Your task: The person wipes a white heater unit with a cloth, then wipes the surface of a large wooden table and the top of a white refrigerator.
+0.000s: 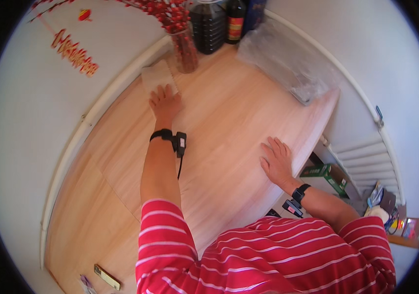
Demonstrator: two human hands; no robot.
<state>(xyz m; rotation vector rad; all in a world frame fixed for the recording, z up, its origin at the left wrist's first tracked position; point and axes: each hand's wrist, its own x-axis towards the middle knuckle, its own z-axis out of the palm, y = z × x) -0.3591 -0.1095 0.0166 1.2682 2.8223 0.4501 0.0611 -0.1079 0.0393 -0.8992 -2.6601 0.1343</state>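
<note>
My left hand (165,103) is laid palm down with its fingers spread over the near end of a pale wiping cloth (158,75). The cloth lies flat on the wooden tabletop (209,128), by the wall-side edge, and one of its sides looks serrated. Just beyond it stands a clear vase (185,51) with red berry branches. Near the table's right edge, my right hand (277,161) rests flat on the wood with nothing in it. Each wrist wears a black strap with a small device.
A large jug of dark liquid (207,27) and a dark bottle (235,24) stand at the far corner. Clear plastic sheeting (286,60) covers the far right edge. White pipes (95,110) run along the walls. A phone-like object (107,277) lies lower left; a green box (323,176) sits below the table.
</note>
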